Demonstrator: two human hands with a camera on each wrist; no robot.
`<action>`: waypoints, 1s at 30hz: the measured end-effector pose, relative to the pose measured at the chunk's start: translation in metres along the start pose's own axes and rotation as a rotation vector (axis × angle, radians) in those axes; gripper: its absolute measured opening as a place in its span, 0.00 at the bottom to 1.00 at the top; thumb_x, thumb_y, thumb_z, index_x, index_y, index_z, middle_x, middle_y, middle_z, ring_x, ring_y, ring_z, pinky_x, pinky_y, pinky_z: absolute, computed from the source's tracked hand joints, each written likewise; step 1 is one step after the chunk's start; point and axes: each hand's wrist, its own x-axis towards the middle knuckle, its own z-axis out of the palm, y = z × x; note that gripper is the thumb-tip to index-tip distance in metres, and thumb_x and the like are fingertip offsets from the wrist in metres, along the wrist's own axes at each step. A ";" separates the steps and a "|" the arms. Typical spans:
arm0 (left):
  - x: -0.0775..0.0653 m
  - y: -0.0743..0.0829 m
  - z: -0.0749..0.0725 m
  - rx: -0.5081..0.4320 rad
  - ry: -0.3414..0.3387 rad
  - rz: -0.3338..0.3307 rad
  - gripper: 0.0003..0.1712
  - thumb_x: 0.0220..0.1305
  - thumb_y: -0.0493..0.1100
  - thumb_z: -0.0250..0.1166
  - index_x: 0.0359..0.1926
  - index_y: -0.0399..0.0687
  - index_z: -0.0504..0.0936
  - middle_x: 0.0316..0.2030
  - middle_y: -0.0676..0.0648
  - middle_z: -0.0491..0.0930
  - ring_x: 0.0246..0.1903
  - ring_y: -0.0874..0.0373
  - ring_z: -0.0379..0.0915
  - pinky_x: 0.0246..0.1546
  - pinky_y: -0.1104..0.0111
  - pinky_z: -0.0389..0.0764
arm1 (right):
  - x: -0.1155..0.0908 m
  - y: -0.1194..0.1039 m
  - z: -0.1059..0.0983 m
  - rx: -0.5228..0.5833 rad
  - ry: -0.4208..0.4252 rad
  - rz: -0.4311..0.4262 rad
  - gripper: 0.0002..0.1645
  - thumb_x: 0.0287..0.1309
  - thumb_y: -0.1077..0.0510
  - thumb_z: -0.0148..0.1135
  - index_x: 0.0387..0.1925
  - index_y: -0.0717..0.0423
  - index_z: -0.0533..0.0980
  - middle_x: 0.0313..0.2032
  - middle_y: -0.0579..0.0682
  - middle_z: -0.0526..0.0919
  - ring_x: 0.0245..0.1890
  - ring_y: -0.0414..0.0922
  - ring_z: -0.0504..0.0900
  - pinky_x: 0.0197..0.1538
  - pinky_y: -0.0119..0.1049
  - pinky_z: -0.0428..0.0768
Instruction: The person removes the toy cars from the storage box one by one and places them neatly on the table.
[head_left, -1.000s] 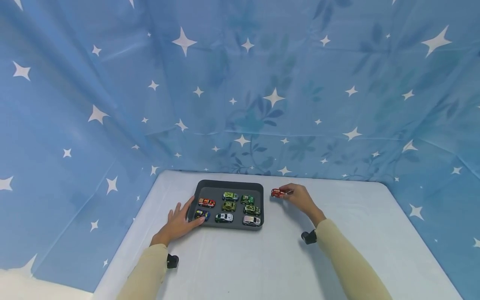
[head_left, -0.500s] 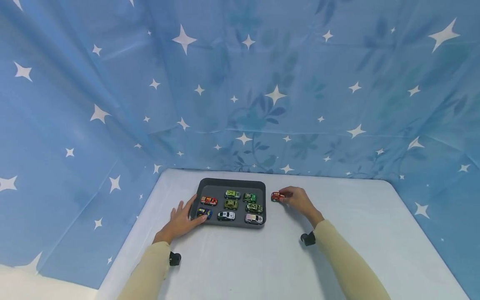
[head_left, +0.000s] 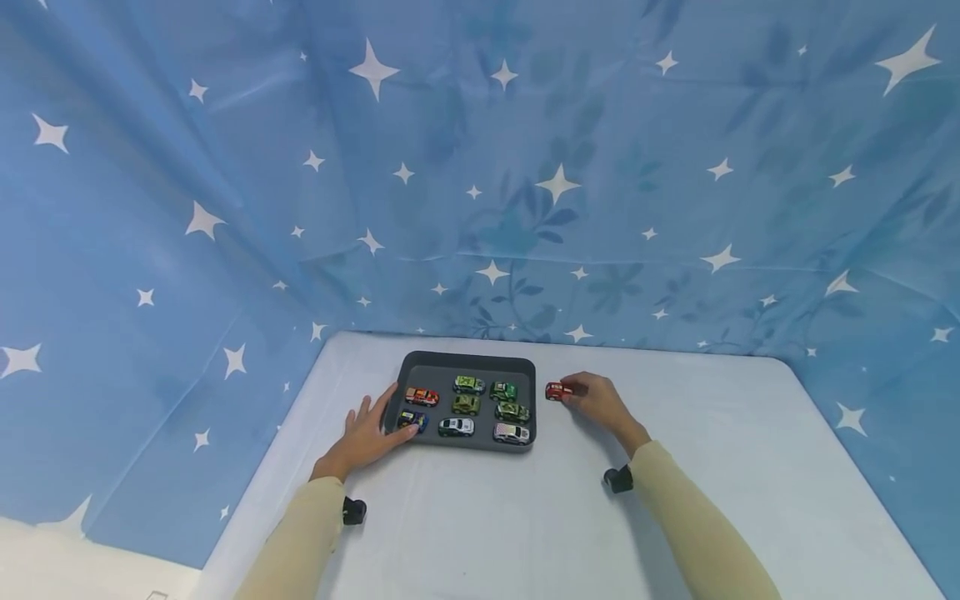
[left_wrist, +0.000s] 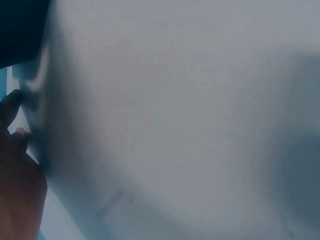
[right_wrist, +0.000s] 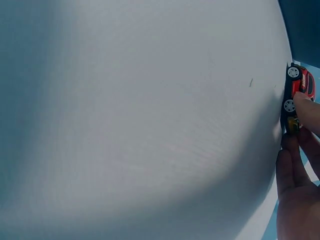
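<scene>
Your right hand [head_left: 596, 402] pinches the red car [head_left: 555, 391] at its right end, between thumb and fingers. The car is over the table [head_left: 525, 521], just beside the right side of the tray [head_left: 470, 362]; you can see its wheels turned toward the cloth in the right wrist view, but I can't tell whether they touch. Your left hand [head_left: 366, 440] is well apart from the red car, with the whole tray between them. Its fingers are spread along the tray's left end, and your thumb reaches over the near edge beside the blue car [head_left: 410, 417]. Inside the tray, the white car [head_left: 456, 427] sits to the right of the blue one.
</scene>
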 end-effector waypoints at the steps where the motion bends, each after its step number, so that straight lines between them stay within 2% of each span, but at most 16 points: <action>1: 0.001 0.001 0.000 0.001 0.002 0.005 0.58 0.52 0.78 0.61 0.77 0.74 0.42 0.76 0.34 0.39 0.73 0.32 0.24 0.66 0.32 0.32 | 0.000 0.000 0.000 -0.001 0.000 -0.007 0.22 0.56 0.63 0.69 0.54 0.60 0.79 0.50 0.58 0.83 0.52 0.56 0.80 0.59 0.54 0.75; 5: 0.000 0.001 0.001 0.001 0.005 0.017 0.58 0.54 0.76 0.61 0.78 0.71 0.42 0.76 0.34 0.40 0.74 0.34 0.26 0.66 0.33 0.32 | -0.002 0.000 -0.002 0.035 -0.018 0.008 0.31 0.56 0.58 0.71 0.61 0.58 0.74 0.58 0.60 0.78 0.56 0.58 0.78 0.59 0.55 0.75; 8: -0.001 0.001 0.002 -0.002 0.007 0.017 0.58 0.54 0.76 0.62 0.77 0.72 0.42 0.76 0.35 0.40 0.74 0.35 0.26 0.67 0.33 0.32 | -0.002 -0.001 -0.004 0.093 -0.016 0.032 0.38 0.57 0.52 0.71 0.67 0.53 0.69 0.66 0.60 0.69 0.60 0.61 0.73 0.60 0.56 0.74; 10: -0.001 0.001 0.002 -0.006 0.009 0.017 0.58 0.54 0.76 0.62 0.77 0.73 0.42 0.76 0.35 0.40 0.74 0.34 0.25 0.66 0.32 0.32 | -0.002 -0.003 -0.006 0.114 -0.003 0.026 0.41 0.57 0.50 0.71 0.69 0.51 0.66 0.70 0.59 0.63 0.65 0.62 0.67 0.62 0.59 0.70; 13: -0.001 0.002 0.001 0.003 0.008 0.010 0.57 0.54 0.76 0.61 0.77 0.73 0.42 0.76 0.35 0.40 0.74 0.34 0.26 0.67 0.33 0.33 | -0.002 -0.006 -0.006 0.124 0.010 0.007 0.43 0.57 0.50 0.70 0.71 0.52 0.63 0.74 0.60 0.55 0.72 0.63 0.54 0.68 0.63 0.59; 16: -0.002 0.002 0.002 0.008 0.006 0.005 0.58 0.53 0.77 0.61 0.77 0.73 0.42 0.76 0.35 0.41 0.74 0.34 0.26 0.67 0.34 0.32 | -0.003 -0.008 -0.006 0.110 0.027 -0.003 0.44 0.58 0.49 0.70 0.71 0.53 0.63 0.75 0.60 0.51 0.74 0.63 0.47 0.69 0.66 0.52; 22: -0.003 0.004 0.002 0.017 0.008 0.007 0.58 0.54 0.76 0.61 0.78 0.70 0.42 0.76 0.37 0.44 0.74 0.35 0.27 0.68 0.36 0.30 | -0.005 -0.012 -0.005 0.156 0.054 0.011 0.43 0.58 0.48 0.69 0.71 0.52 0.63 0.75 0.58 0.49 0.74 0.62 0.46 0.70 0.66 0.51; 30: -0.003 0.003 0.002 0.018 0.016 -0.009 0.58 0.53 0.77 0.61 0.77 0.71 0.42 0.76 0.34 0.40 0.73 0.32 0.26 0.66 0.32 0.32 | -0.004 -0.013 -0.003 0.165 0.067 0.011 0.44 0.58 0.47 0.69 0.72 0.52 0.63 0.75 0.58 0.50 0.74 0.62 0.47 0.70 0.66 0.52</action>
